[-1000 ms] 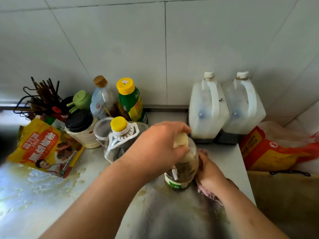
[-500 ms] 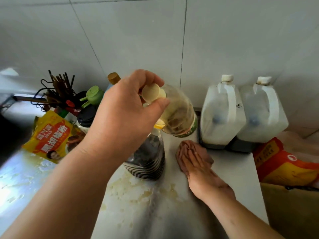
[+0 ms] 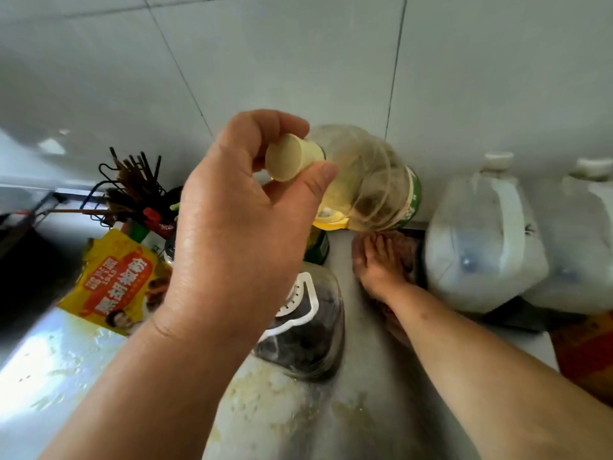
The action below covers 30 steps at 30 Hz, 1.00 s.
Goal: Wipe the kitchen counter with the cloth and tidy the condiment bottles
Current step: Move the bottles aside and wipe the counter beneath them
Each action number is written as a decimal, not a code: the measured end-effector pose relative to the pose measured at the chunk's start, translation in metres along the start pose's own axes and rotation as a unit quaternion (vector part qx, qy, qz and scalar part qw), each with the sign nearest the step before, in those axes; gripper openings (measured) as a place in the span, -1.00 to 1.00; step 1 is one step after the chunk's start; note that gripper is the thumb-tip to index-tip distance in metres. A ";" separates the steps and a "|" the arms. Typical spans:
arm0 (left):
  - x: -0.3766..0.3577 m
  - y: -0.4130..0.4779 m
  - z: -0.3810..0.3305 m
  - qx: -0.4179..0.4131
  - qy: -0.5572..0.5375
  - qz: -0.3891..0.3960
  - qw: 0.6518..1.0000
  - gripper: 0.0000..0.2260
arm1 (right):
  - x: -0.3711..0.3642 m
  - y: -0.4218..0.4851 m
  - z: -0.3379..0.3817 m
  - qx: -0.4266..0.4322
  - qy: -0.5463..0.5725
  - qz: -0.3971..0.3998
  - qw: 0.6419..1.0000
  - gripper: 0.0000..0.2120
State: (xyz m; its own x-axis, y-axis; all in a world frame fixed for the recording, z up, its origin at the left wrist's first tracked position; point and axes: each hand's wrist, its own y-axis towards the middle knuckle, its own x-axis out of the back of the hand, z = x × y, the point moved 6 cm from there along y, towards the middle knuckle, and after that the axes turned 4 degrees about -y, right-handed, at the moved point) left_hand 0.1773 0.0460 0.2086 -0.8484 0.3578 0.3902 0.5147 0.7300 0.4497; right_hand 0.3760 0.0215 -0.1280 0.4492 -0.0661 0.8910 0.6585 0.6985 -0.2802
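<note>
Left hand (image 3: pixel 238 234): raised at the centre of view; fingers (image 3: pixel 265 124) and thumb curled tight round the pale cap (image 3: pixel 292 157) of the condiment bottle (image 3: pixel 371 180), pinching it from both sides; no gap visible between the fingers and the cap.

Condiment bottle: clear plastic, grimy, with a green label band near its base; held clear of the tabletop (image 3: pixel 365 410), tilted close to level, cap towards the camera, base pointing to 2 o'clock towards the tiled wall (image 3: pixel 298 61).

Right hand (image 3: pixel 378 263): at 3 o'clock of the left hand and lower; fingers (image 3: pixel 374 244) straight and slightly spread, pressed flat on the cloth (image 3: pixel 408 250); nothing gripped.

Cloth: brownish, bunched under and beyond the right hand, lying on the tabletop at the back, touching the foot of the nearer white jug (image 3: pixel 481 240); a second white jug (image 3: pixel 577 240) stands just beside that one at its 3 o'clock.

Tabletop: metal, smeared with pale greasy residue at 6 o'clock.

Dark-filled jug (image 3: pixel 305 327) with a white handle: upright, below the left hand, at 9 o'clock of the right forearm.

Yellow packet (image 3: pixel 112 283): lying at 9 o'clock; chopstick rack (image 3: pixel 132 187) behind it at 10 o'clock.
</note>
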 end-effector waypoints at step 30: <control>-0.075 0.003 0.019 0.048 0.126 0.133 0.982 -0.74 | -0.022 -0.137 -0.013 0.195 0.162 -0.057 0.966 -0.62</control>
State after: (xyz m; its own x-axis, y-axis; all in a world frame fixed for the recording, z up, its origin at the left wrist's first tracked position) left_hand 0.2397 0.0325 0.1650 -0.6213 0.3977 0.6751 0.6902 0.6857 0.2313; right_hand 0.2837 -0.0824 -0.1141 0.5941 -0.3335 0.7319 0.4655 0.8847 0.0253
